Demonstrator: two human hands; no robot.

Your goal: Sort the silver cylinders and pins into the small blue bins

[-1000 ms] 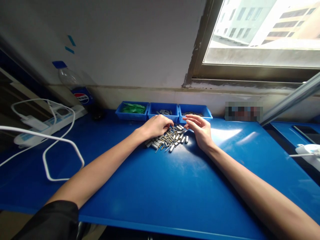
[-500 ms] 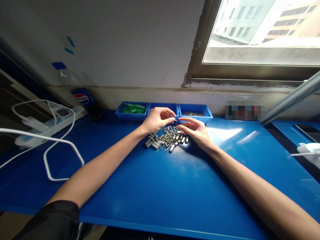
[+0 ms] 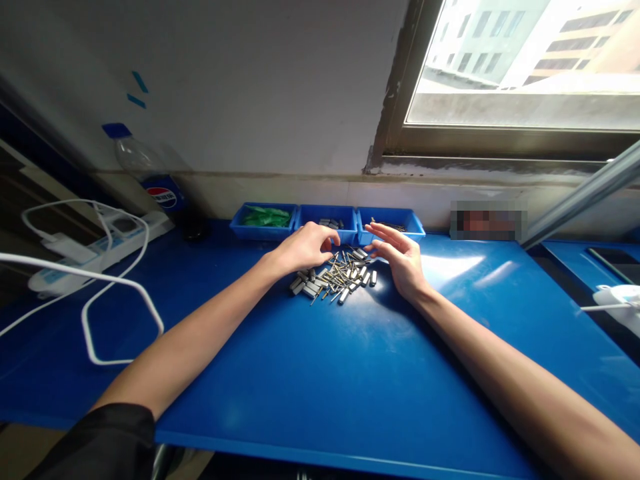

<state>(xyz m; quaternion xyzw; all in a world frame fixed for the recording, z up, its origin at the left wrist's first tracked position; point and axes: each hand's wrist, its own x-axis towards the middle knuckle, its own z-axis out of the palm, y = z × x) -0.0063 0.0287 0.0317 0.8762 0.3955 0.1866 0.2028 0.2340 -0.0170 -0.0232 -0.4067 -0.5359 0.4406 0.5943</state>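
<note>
Now in the head view, down onto a loose heap of small metal parts (image 3: 345, 283), out on the blue tabletop (image 3: 280, 373), right between left hand (image 3: 307, 245) and right hand (image 3: 405, 267)! Looks a proper tangle: slim pins in brass and silver, crossing at every angle; stubby silvery blocks in among them, dark along some sides, bright in the light, one block slightly apart on the right. Over to the left hand, at the heap's far left edge, with curled fingers; cannot tell whether pinching a part. Across to the right hand, just beside the heap, with thumb and fingers spread apart. Behind, in a row: left bin (image 3: 263, 233) with green pieces, middle bin (image 3: 349, 236) with dark grey pieces, right bin (image 3: 419, 234) with thin pieces.
</note>
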